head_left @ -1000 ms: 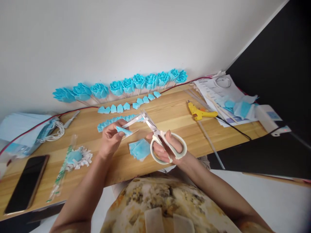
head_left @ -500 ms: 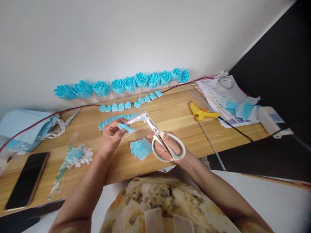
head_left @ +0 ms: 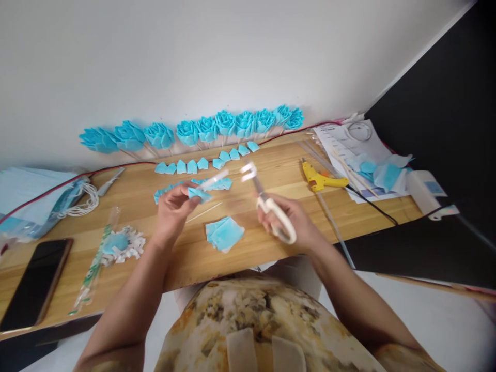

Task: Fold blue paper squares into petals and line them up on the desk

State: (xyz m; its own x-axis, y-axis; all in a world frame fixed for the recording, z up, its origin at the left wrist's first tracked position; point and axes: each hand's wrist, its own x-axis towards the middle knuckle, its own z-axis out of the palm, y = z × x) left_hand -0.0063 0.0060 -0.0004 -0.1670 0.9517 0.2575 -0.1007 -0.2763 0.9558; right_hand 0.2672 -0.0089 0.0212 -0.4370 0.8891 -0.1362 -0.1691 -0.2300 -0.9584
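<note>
Your two hands were apart above the table (head_left: 267, 235). Your left hand (head_left: 173, 209) pinched a folded blue piece (head_left: 198, 195) between thumb and fingers, probably to keep the fold pressed while a white strip (head_left: 212, 180) stuck out freely. Your right hand (head_left: 290, 214) gripped the scissors (head_left: 284, 223) by their pale handles, blades pointing away, seemingly keeping the tips clear of you; white scraps (head_left: 248, 171) blurred near them. The blue piece looked small, thin and creased. Blue sheets (head_left: 225, 233) lay piled nearest you, likely for easy reach, with a thin stick (head_left: 204, 212), petal-like pieces (head_left: 191, 166) and blue flowers (head_left: 188, 132) beyond.
</note>
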